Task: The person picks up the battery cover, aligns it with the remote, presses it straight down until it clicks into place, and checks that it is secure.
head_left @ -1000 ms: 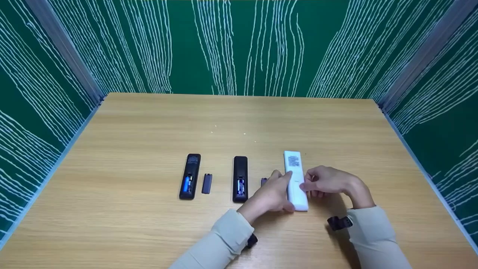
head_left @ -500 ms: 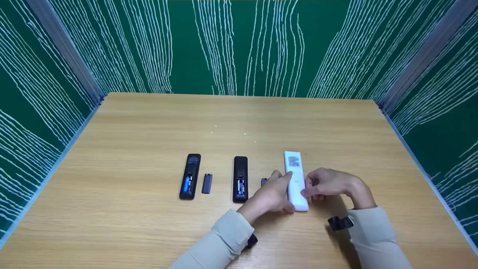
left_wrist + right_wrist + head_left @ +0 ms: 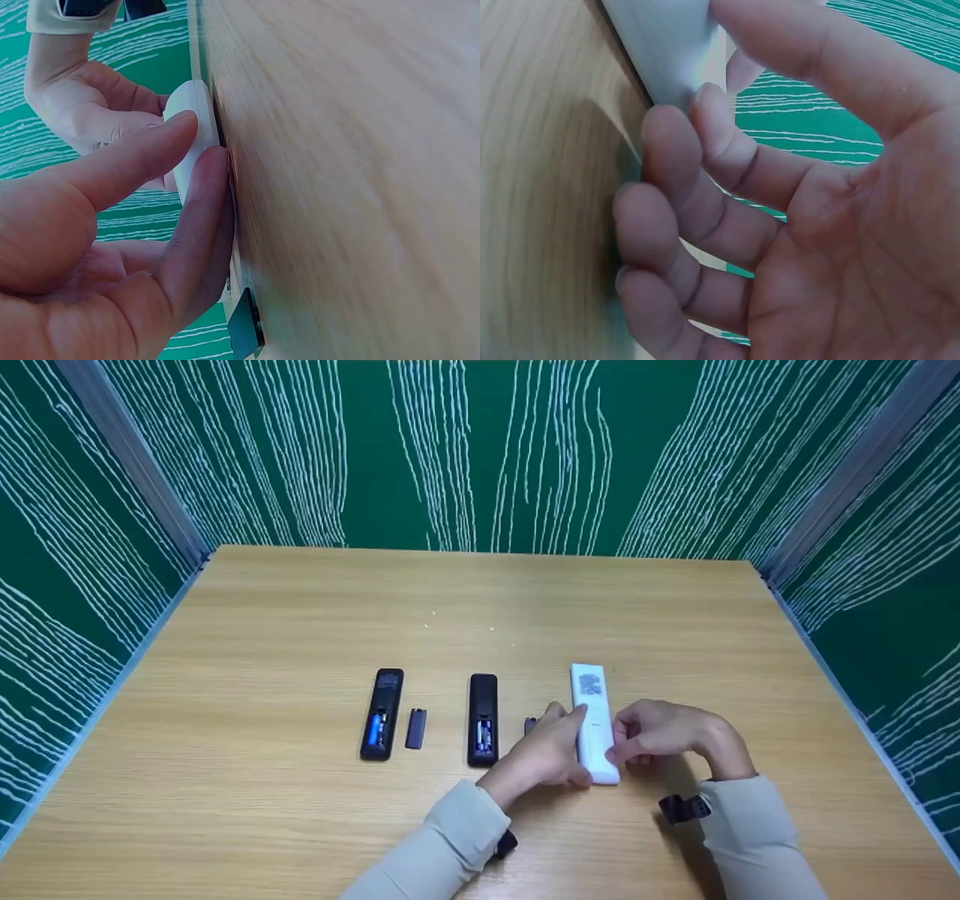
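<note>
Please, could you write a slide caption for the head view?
Two hands on a white remote, beside two black remotes with exposed batteries.

No text can be read; the print (image 3: 590, 684) on the far ends of the white remote (image 3: 597, 727) and left black remote (image 3: 383, 701) is too small.

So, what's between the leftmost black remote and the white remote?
Head view, left to right: a small dark cover, the second black remote, a dark piece partly hidden by the left hand, then that hand itself, gripping the white remote.
</note>
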The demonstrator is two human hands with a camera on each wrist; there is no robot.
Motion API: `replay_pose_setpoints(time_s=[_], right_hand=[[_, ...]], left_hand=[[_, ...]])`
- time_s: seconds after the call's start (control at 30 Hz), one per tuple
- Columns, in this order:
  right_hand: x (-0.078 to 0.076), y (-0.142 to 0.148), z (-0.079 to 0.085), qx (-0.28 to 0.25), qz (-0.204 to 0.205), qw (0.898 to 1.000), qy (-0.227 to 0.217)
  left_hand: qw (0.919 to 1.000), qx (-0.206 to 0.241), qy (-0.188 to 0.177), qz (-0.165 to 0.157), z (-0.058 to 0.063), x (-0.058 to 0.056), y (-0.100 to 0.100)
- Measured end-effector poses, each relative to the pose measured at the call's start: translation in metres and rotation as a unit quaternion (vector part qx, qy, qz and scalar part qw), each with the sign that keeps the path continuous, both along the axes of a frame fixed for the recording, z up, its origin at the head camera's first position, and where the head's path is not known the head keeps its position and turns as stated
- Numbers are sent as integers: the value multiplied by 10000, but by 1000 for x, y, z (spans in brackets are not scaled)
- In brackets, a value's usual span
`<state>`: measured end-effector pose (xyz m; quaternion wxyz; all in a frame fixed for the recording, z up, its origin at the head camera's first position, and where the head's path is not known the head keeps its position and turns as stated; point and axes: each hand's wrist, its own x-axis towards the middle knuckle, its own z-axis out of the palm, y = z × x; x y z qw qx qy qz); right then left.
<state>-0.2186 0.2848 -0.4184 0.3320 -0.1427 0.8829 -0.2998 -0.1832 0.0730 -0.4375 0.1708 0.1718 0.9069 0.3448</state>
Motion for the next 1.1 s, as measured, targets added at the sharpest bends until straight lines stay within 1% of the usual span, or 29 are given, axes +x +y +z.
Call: replay_pose_setpoints(time_s=[0.1, 0.5, 0.8, 0.87, 1.1], right_hand=[[-1, 0, -1, 14, 47, 10000, 41], [-2, 0, -2, 73, -27, 9999, 72], [-3, 1, -4, -76, -95, 9999, 108], [-3, 2, -5, -36, -132, 9998, 116], [-5, 3, -6, -3, -138, 9992, 369]], left_hand=[[10000, 7, 77, -63, 0, 0, -1], [9998, 110, -124, 63, 1, 0, 0], [9997, 64, -200, 82, 0, 0, 0], [9998, 51, -188, 85, 0, 0, 0], [9999, -105, 36, -13, 0, 0, 0]])
